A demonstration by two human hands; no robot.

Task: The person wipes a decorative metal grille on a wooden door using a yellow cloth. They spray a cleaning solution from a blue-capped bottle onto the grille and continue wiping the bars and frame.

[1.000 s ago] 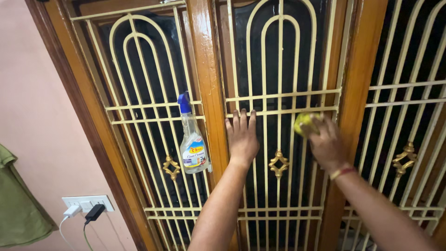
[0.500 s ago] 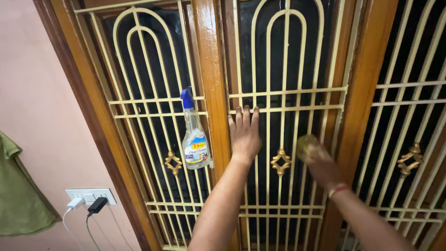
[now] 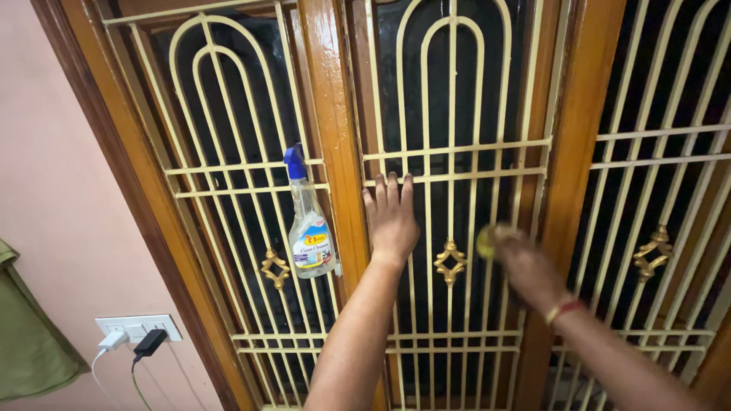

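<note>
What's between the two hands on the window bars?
In the head view, a small gold ornament sits on the cream bars between the left hand, flat on the bars, and the right hand, which holds a yellow sponge.

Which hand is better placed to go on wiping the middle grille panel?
Right. The right hand holds the yellow sponge against the bars beside the brass ornament. The left hand lies flat, empty, on the grille.
</note>
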